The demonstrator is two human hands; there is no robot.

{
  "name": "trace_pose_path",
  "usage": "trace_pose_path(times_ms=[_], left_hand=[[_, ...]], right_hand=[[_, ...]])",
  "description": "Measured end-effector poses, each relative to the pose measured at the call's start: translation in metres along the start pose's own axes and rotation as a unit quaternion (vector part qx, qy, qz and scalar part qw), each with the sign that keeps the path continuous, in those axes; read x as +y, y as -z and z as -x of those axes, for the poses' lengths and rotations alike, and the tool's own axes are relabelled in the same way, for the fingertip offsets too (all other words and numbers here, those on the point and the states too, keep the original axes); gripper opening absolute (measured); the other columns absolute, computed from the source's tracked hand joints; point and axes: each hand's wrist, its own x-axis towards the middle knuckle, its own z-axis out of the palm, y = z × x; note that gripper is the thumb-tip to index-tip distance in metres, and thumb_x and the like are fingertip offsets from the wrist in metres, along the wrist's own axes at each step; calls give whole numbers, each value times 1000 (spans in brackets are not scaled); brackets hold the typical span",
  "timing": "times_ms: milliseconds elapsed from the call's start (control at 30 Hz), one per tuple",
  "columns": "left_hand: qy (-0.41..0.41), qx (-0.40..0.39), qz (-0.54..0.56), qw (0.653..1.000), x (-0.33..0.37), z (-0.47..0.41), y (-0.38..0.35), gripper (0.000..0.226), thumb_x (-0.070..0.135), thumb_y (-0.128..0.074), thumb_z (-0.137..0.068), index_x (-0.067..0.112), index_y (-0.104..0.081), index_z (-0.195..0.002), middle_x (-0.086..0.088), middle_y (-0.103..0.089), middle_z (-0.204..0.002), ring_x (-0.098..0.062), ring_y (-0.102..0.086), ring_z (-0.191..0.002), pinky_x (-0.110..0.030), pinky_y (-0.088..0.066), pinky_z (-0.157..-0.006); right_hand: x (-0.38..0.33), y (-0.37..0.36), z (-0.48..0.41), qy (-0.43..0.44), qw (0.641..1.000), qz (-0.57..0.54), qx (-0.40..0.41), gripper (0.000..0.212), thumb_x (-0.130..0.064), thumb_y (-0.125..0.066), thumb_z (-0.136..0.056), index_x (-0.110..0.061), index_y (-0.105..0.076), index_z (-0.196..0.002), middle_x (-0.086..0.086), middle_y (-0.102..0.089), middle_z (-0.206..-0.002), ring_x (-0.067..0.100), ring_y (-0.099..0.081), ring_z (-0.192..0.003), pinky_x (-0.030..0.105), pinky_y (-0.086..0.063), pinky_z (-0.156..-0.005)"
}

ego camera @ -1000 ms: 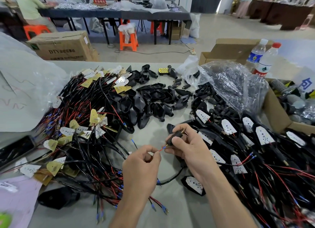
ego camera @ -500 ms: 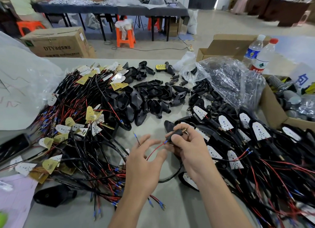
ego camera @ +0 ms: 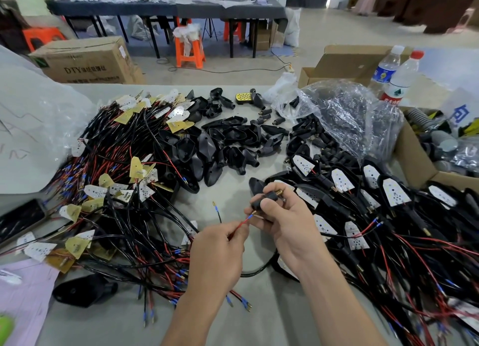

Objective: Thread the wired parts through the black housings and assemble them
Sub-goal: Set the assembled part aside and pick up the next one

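Observation:
My right hand grips a small black stem piece with a brass threaded end, held above the table's middle. My left hand pinches a red wire whose blue-sleeved tip points at the lower opening of that piece. A second, black wire with a blue tip sticks up just left of it. Loose black housings lie heaped behind my hands. Wired boards with red and black leads are piled at the left. Housings with boards fitted cover the right side.
A clear plastic bag with small black parts sits at the back right, beside a cardboard box and two water bottles. A large plastic sheet covers the left. One black housing lies near the front left edge.
My left hand, spread open half a second ago, has closed its fingers on the red wire and brought the wire's tip up to the black piece in my right hand.

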Motion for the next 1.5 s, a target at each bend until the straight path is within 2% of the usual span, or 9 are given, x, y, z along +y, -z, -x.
trace_pose_path(times_ms=[300,567,733,900,967,1033,1167,1367,1500], left_hand=[[8,7,-53,999,1,2,1,27,33,-57,-97,23,-51,-72,3,-42,-53,-19,-38,-52,-38,-34,-53],[30,21,-116,993,6,2,0,43,27,-60,-97,22,-46,-57,-1,-41,-49,-24,-46,-57,-38,-33,-54],[23,23,-98,995,10,0,-1,45,24,-62,-94,31,-47,-53,1,-35,-46,-22,-38,-54,-36,-25,-53],[-15,1,-54,998,8,0,-1,20,32,-59,-92,42,-64,-75,10,-54,-55,-14,-50,-55,-21,-33,-50],[16,-45,19,999,7,0,2,28,31,-63,-85,46,-73,-107,24,-65,-68,-1,-62,-68,-13,-45,-65],[55,-88,103,989,6,1,7,45,35,-64,-76,44,-72,-119,24,-74,-95,3,-68,-88,-30,-55,-90],[57,-32,124,990,-2,4,10,20,37,-72,-78,49,-77,-93,39,-59,-121,-2,-60,-78,-31,-50,-82],[76,26,126,989,-9,5,8,27,21,-81,-85,42,-79,-68,40,-64,-109,5,-62,-92,-27,-46,-84],[54,34,112,992,0,5,3,25,24,-82,-83,43,-78,-67,38,-65,-109,12,-59,-102,-10,-41,-81]], right_hand=[[-9,4,7,8,993,105,-50,27,15,-50,-94,-10,-59,-102,15,-68,-91,29,-72,-85,32,-60,-74],[-9,9,8,9,991,103,-85,32,13,-53,-89,-16,-64,-95,17,-69,-96,33,-70,-94,41,-60,-83],[-2,5,9,14,987,139,-83,30,11,-55,-81,-15,-66,-92,20,-71,-96,26,-69,-88,35,-59,-82],[6,1,10,45,990,129,-31,30,9,-68,-70,-19,-70,-82,17,-71,-86,27,-64,-80,35,-58,-80],[7,1,11,37,992,119,-2,32,8,-72,-63,-22,-69,-73,15,-71,-82,28,-64,-76,37,-57,-77],[6,3,11,32,992,122,27,32,7,-73,-59,-23,-68,-67,12,-71,-79,27,-64,-72,36,-55,-72],[0,7,12,34,993,101,56,32,8,-71,-58,-23,-66,-64,9,-69,-75,25,-60,-68,29,-54,-63],[-2,7,12,29,997,68,34,31,9,-71,-61,-20,-66,-68,11,-69,-78,26,-65,-71,31,-57,-68],[5,1,16,3,997,72,-6,28,9,-70,-66,-18,-67,-74,16,-72,-82,26,-70,-79,31,-58,-72]])
